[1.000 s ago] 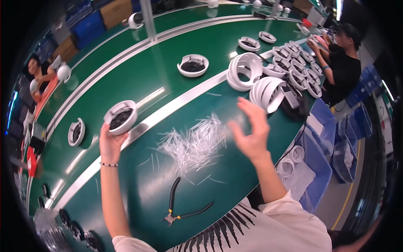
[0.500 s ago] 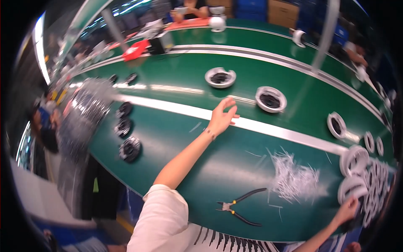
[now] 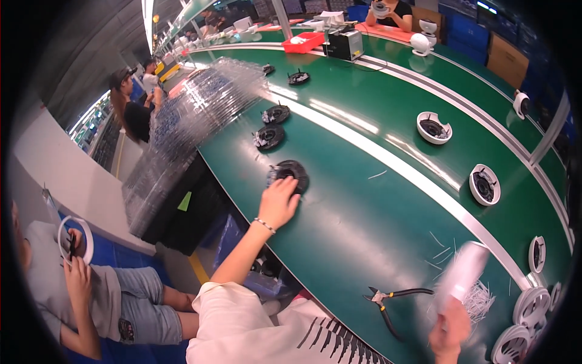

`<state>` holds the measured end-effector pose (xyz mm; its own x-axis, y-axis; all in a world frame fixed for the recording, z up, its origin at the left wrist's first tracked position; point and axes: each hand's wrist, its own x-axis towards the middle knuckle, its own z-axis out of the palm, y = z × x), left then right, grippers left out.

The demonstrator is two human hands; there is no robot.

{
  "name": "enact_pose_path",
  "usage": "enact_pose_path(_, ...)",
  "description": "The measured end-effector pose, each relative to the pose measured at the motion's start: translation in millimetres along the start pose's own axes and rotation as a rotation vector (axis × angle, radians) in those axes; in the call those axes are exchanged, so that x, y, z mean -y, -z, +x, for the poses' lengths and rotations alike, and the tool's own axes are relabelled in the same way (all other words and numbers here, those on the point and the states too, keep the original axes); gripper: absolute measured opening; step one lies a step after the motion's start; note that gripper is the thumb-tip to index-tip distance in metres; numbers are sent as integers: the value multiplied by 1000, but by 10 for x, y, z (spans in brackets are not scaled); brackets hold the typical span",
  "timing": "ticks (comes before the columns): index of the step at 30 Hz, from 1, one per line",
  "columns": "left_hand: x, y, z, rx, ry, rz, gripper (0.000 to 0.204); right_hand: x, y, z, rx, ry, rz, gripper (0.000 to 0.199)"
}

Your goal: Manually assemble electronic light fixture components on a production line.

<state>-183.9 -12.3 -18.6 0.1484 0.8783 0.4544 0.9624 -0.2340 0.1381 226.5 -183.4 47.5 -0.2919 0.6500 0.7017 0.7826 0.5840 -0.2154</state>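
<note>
Head view: left hand covers the black disc under its fingertips, pinch not discernible; right hand grips the blurred white ring beyond it, which, swung low, could snag the pliers leftward.

At the bottom of the frame, a cream short-sleeved shirt shows jagged black stripes; above, a beaded bracelet.

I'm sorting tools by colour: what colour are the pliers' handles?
The handles are black, with yellow at their inner ends; the head view shows this best.
</note>
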Motion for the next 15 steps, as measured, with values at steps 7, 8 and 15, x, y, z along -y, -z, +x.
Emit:
enact_pose_path(7,-692,165,77,13,-177,-200,26,56,-765,557,476,153,240,16)
enact_pose_path(8,-688,167,149,-32,-188,-229,26,27,-826,583,484,163,219,14)
enact_pose_path(15,-517,-109,695,304,-196,-371,49,-89,-872,756,692,58,107,47)
